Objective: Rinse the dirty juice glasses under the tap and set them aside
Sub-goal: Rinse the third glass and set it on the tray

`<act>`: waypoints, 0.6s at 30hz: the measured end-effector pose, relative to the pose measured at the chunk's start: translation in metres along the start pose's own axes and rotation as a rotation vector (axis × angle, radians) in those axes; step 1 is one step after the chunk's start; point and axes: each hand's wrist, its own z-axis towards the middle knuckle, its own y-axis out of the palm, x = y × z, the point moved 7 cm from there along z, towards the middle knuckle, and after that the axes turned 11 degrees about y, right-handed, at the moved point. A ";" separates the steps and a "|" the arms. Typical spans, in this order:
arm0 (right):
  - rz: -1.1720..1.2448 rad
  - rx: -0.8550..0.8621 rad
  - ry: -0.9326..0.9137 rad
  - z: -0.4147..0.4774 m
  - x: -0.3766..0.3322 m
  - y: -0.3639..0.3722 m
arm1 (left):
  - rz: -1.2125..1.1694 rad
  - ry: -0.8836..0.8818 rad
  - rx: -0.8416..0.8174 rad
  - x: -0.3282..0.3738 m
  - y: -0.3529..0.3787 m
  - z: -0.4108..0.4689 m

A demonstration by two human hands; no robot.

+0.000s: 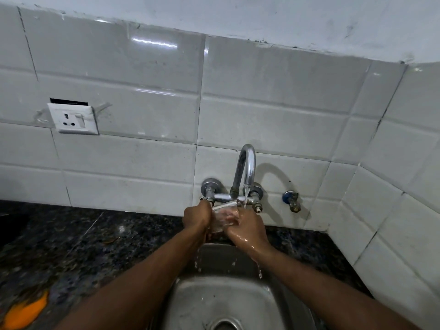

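A clear juice glass (222, 216) is held between both hands above the steel sink (190, 303), just under the chrome tap (245, 170). Water runs from the spout onto the glass and my right hand. My left hand (196, 216) grips the glass from the left side. My right hand (247, 228), wet and dripping, wraps it from the right, fingers across the glass. Much of the glass is hidden by the fingers.
Dark speckled granite counter (71, 246) lies left and right of the sink. An orange object (25, 310) sits at the counter's near left. A wall socket (73, 119) is on the white tiles at left; a small valve (291, 201) sticks out right of the tap.
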 end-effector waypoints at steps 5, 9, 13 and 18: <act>-0.186 -0.576 -0.213 0.004 -0.008 0.010 | 0.113 0.071 -0.132 0.010 0.001 0.004; -1.043 -0.572 -0.445 -0.005 0.017 0.026 | 0.317 0.092 -0.170 0.015 0.000 0.010; -0.442 -0.684 -0.065 0.004 0.026 0.034 | 0.299 0.172 -0.126 0.016 0.002 0.008; -0.623 -0.679 -0.145 0.005 0.039 0.035 | 0.312 0.280 -0.077 0.012 0.003 0.004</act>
